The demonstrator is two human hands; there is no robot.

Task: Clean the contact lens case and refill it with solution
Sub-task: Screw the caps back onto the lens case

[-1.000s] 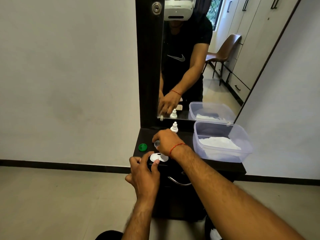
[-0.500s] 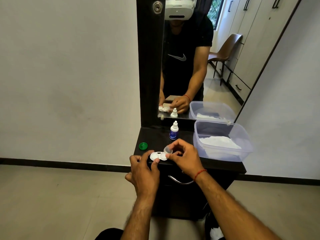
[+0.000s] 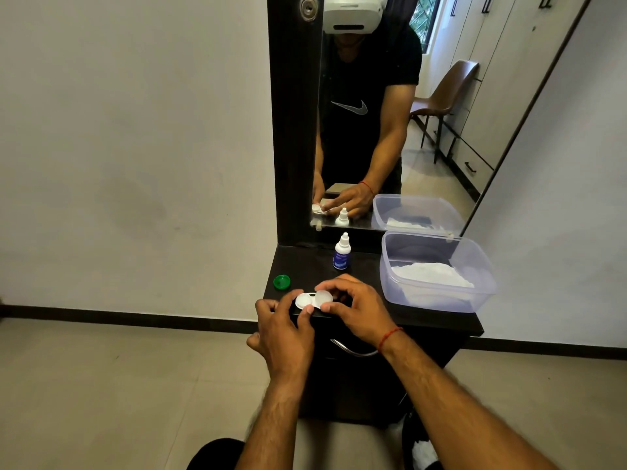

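A white contact lens case (image 3: 304,301) lies at the front edge of the dark dresser top (image 3: 305,262). My left hand (image 3: 285,330) pinches its left well between thumb and fingers. My right hand (image 3: 356,308) holds a clear round cap (image 3: 324,296) on the right well. A green cap (image 3: 282,281) lies loose to the left. The small solution bottle (image 3: 341,256), white with a blue label and its nozzle cap on, stands upright behind the case.
A clear plastic tub (image 3: 437,269) with white tissue inside fills the right side of the top. A mirror (image 3: 390,113) rises behind, reflecting my hands. A drawer handle (image 3: 353,351) sits below the top's front edge.
My right hand came back from near the bottle with the clear cap and has set it down onto the case's right well. My left hand has stayed on the case.
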